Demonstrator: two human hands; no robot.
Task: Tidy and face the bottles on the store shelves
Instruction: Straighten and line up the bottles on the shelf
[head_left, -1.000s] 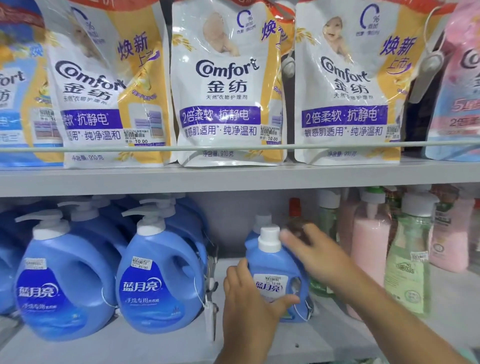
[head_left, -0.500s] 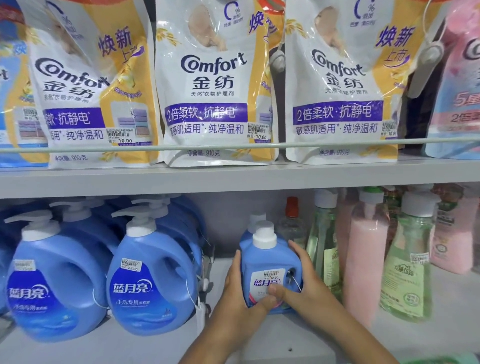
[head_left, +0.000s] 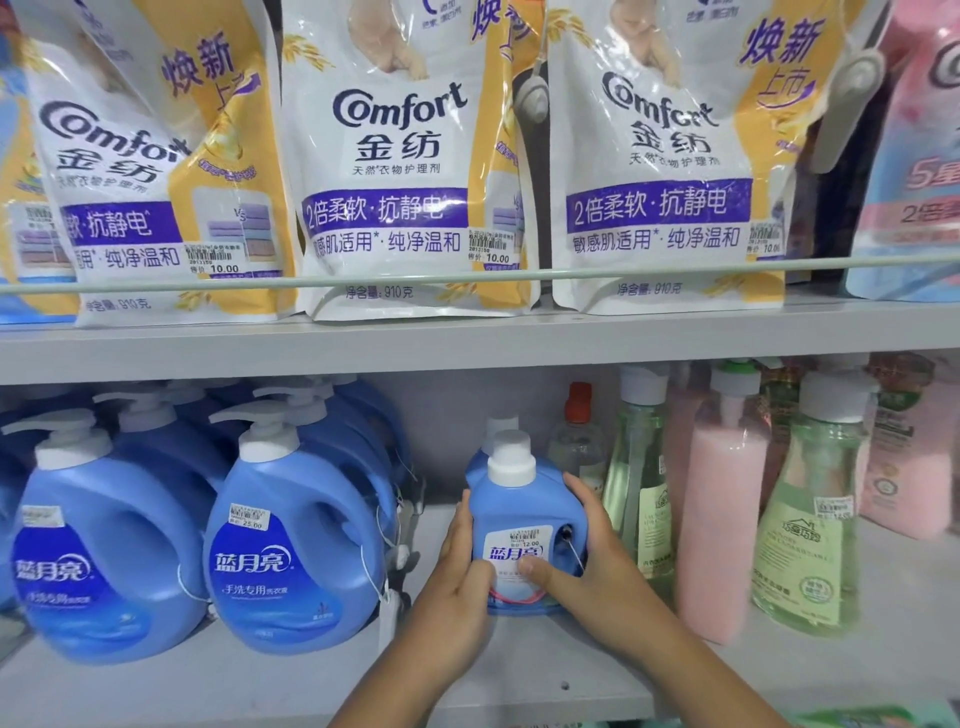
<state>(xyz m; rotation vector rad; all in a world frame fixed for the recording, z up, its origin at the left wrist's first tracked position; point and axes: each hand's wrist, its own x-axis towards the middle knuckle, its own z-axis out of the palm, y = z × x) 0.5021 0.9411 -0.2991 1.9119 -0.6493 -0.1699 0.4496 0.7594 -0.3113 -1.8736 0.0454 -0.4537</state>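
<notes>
Blue 蓝月亮 bottle (head_left: 519, 514) between hands (head_left: 524, 571)

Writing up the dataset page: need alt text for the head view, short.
Two hands, the left hand and the right hand, grip a small blue detergent bottle with a white cap, label facing out, on the lower shelf. Large blue pump bottles stand to its left, green and pink bottles to its right; Comfort refill pouches line the shelf above.
</notes>
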